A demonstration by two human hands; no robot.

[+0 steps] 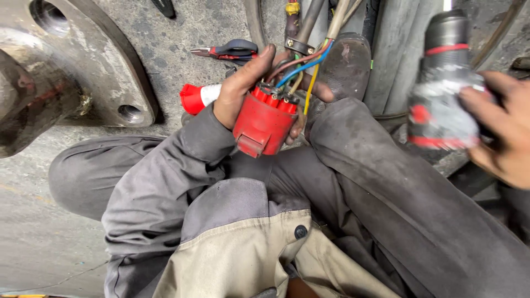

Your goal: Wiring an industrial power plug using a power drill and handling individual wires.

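Observation:
My left hand (243, 85) is shut around a red multi-pin plug insert (265, 124), held over my lap. Several coloured wires (303, 66), blue, yellow, red and brown, run from its terminals up into a grey cable (337, 19). My right hand (505, 129), at the right edge, grips a blurred grey and red power tool (444, 83) with a dark cylindrical nose pointing up. The tool is held apart from the plug, to its right.
Red-handled pliers (232, 51) lie on the concrete floor just beyond my left hand. A red and white plug part (199, 96) sits behind my left wrist. A large rusty metal flange (72, 66) with bolt holes fills the upper left. My boot (348, 60) rests by the cable.

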